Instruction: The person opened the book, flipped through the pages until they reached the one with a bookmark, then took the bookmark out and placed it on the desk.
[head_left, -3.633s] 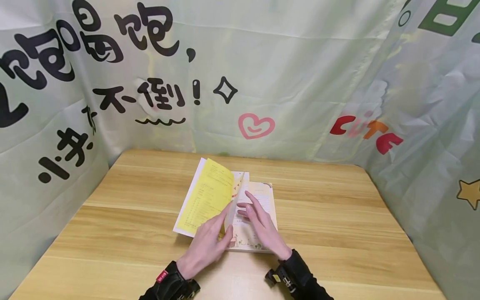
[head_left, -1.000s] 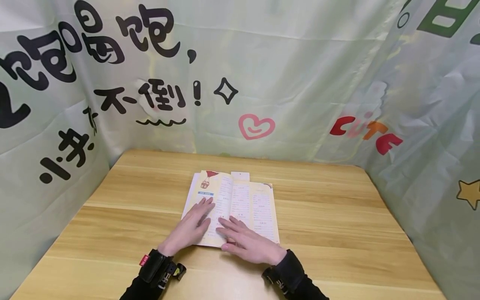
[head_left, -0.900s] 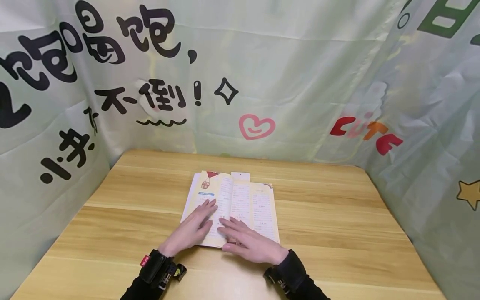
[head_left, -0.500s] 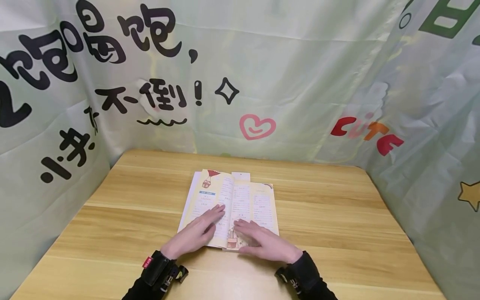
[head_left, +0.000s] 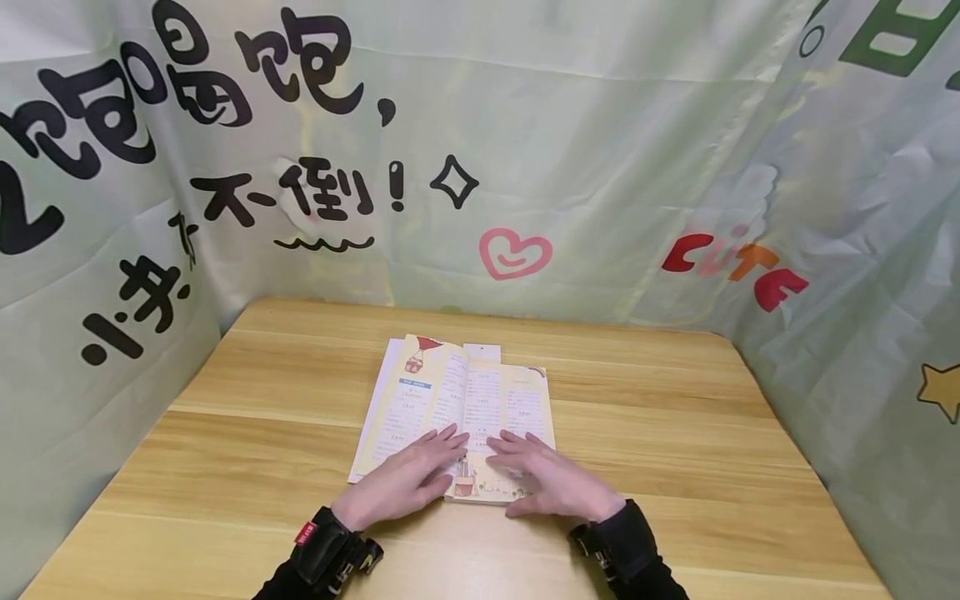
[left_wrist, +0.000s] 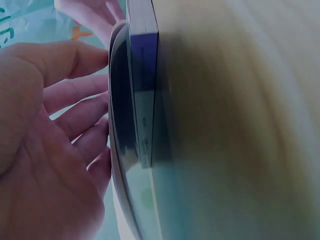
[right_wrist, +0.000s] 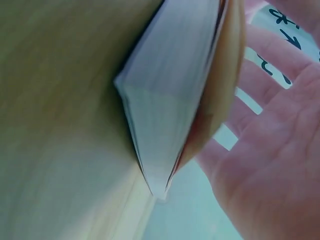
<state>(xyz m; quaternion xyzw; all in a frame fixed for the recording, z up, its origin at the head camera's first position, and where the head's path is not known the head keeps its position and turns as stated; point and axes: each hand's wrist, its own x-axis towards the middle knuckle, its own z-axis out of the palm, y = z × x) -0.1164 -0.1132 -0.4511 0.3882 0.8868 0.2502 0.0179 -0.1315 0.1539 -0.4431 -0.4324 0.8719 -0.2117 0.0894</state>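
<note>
A person's left hand [head_left: 401, 483] and right hand [head_left: 558, 482], fingers extended and grasping nothing, spread over the near part of an open book [head_left: 483, 400] lying mid-table on a wooden tabletop [head_left: 675, 433] before a printed cloth backdrop [head_left: 600, 150].

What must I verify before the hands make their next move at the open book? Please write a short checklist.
1. Book open on the table: ok.
2. Left hand over the left page, near the fold: ok.
3. Right hand over the right page: ok.
4. Left page flat: not ok; it bows upward in the left wrist view.
5. Right fingers pressing the page: cannot tell.
</note>
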